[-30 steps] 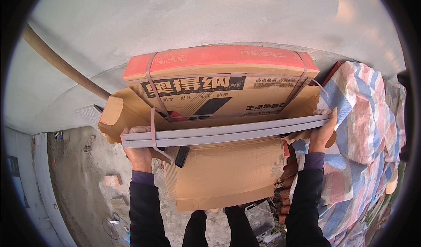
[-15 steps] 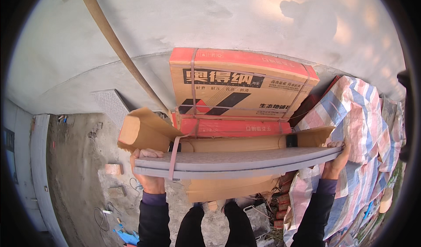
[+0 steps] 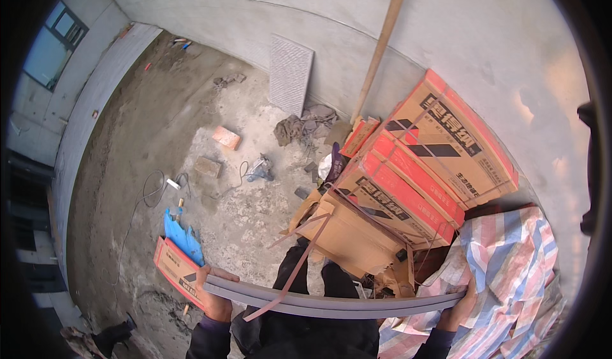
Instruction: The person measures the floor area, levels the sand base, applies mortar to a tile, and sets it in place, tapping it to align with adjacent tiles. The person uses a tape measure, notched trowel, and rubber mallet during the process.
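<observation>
Pale wall [image 3: 497, 59] is standing behind the cartons [image 3: 408, 182]; striped sheeting [image 3: 503, 257] is lying to their right. Before the cartons I am holding up two grey slabs [image 3: 344, 306], left hand [image 3: 217, 296] and right hand [image 3: 461, 308] gripping opposite ends, strap [image 3: 301, 263] crossing; further handling is likely requiring level support.

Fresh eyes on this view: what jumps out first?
The red-and-brown boxes beside the wall, right of center, stand out first. Next come the gray slabs across the lower middle, gripped at their ends by the left hand and right hand. A striped tarp lies at lower right.
</observation>
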Demonstrator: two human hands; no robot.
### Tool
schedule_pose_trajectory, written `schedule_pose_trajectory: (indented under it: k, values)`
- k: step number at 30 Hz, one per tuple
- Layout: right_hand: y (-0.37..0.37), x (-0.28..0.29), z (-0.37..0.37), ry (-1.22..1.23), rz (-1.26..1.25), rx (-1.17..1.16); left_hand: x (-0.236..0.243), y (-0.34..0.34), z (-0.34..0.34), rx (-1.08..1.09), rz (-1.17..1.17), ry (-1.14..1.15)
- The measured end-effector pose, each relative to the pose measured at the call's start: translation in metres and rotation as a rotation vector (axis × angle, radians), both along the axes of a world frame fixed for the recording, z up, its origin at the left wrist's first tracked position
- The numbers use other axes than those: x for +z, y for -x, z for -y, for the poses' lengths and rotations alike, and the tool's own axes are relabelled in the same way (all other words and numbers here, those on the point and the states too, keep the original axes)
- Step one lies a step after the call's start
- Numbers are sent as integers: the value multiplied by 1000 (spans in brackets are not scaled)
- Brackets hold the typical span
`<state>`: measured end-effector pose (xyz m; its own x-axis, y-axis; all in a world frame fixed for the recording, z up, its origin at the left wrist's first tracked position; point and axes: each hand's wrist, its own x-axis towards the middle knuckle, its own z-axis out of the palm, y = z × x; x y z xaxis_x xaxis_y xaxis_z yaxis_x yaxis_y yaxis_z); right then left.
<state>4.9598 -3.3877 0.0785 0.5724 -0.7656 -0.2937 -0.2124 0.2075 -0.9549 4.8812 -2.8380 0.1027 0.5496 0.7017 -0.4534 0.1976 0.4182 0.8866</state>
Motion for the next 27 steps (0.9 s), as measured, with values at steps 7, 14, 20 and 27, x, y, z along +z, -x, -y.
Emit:
schedule_pose_trajectory:
  k: [7, 14, 20, 27]
  values:
    - [-55, -40, -123, -62, -89, 508, -17, 220, -17, 509, -87, -133]
    - [-35, -14, -323, 33, -165, 962, -51, 398, -28, 1078, -10, 195]
    - [18, -22, -524, 190, -92, 1252, -93, 516, -55, 1418, -36, 179]
    - [73, -39, -710, 332, -37, 1761, -140, 584, -68, 1641, 156, 244]
